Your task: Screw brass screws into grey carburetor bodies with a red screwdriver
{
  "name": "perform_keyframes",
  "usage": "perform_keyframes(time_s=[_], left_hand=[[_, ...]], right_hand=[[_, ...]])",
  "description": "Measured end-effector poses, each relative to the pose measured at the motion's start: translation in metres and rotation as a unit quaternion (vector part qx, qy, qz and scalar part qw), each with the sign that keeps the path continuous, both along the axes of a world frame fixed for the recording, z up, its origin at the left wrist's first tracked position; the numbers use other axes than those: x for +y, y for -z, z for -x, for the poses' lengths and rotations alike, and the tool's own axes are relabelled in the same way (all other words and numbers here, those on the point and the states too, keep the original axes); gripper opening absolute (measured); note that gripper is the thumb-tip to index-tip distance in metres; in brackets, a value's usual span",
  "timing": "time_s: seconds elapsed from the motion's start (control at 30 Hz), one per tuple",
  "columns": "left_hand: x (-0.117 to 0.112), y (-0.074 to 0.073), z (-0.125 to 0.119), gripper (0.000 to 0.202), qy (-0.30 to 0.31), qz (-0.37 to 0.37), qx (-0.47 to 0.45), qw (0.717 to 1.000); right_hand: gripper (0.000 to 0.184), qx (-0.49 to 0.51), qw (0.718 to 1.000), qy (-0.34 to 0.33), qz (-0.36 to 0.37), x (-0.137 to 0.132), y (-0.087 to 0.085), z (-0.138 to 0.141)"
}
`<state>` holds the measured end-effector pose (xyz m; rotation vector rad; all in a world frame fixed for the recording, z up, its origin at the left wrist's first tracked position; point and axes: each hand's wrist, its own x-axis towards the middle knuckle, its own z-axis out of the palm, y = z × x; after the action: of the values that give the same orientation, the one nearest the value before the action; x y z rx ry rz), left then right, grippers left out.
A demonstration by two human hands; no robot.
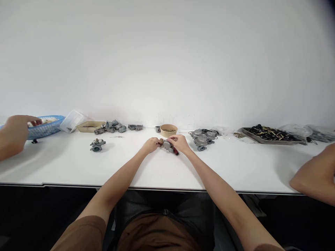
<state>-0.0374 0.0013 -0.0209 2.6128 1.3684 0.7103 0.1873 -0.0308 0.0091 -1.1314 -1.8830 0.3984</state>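
At the middle of the white table [146,170], a grey metal carburetor [166,145] lies between my two hands. My left hand [152,145] is closed at its left side, fingertips at a cluster of small brass-coloured parts [161,141]. My right hand [180,142] pinches at the carburetor's upper right edge; anything between those fingertips is too small to make out. A dark red handle [176,151], probably a screwdriver's, sticks out beside the carburetor toward me. Just behind stands a round tan tub [169,127] of small brass-coloured pieces.
Several assembled carburetors [201,140] sit right of my hands; another carburetor [97,145] stands left. Grey metal parts [112,126] and a beige tray [87,127] line the wall. A metal tray [272,141] holds black and brass parts. Other people's arms reach in at a blue basket [43,131] and far right.
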Motion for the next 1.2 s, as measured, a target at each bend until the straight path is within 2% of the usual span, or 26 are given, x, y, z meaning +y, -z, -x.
perform_keyframes(time_s=[0.2, 0.5, 0.6, 0.67, 0.77, 0.87, 0.93, 1.0, 1.1, 1.2], left_hand=[[0.006, 0.004, 0.001, 0.03, -0.005, -0.015, -0.004, 1.0], [0.002, 0.003, 0.0, 0.024, -0.048, -0.023, -0.007, 0.999], [0.0, 0.001, -0.001, 0.025, -0.044, -0.022, -0.059, 0.997], [-0.001, 0.0, -0.002, 0.023, -0.037, -0.01, -0.143, 0.989], [-0.001, -0.001, -0.006, 0.021, -0.022, 0.063, -0.314, 0.947], [-0.002, -0.003, -0.011, 0.029, 0.002, 0.153, -0.46, 0.874], [-0.004, -0.006, -0.013, 0.035, 0.009, 0.193, -0.52, 0.832], [-0.007, -0.009, -0.014, 0.041, 0.01, 0.226, -0.554, 0.801], [-0.01, -0.013, -0.012, 0.049, 0.015, 0.251, -0.578, 0.776], [-0.01, -0.012, -0.011, 0.051, 0.025, 0.258, -0.582, 0.771]], right_hand=[[0.021, 0.009, 1.0, 0.006, -0.003, -0.001, -0.001, 0.0], [0.022, 0.024, 1.0, -0.006, 0.002, 0.0, 0.001, -0.001], [0.021, 0.037, 0.999, -0.006, 0.009, 0.002, 0.002, -0.001], [0.02, 0.053, 0.998, -0.002, 0.016, 0.003, 0.003, -0.001], [0.022, 0.096, 0.995, 0.006, 0.036, 0.004, 0.002, -0.001], [0.024, 0.148, 0.987, 0.014, 0.058, 0.003, -0.001, -0.001], [0.025, 0.175, 0.982, 0.015, 0.067, 0.003, -0.003, -0.002], [0.024, 0.195, 0.978, 0.017, 0.072, 0.003, -0.004, -0.003], [0.024, 0.218, 0.972, 0.024, 0.083, 0.004, -0.004, -0.004], [0.025, 0.243, 0.966, 0.025, 0.091, 0.007, -0.001, -0.005]])
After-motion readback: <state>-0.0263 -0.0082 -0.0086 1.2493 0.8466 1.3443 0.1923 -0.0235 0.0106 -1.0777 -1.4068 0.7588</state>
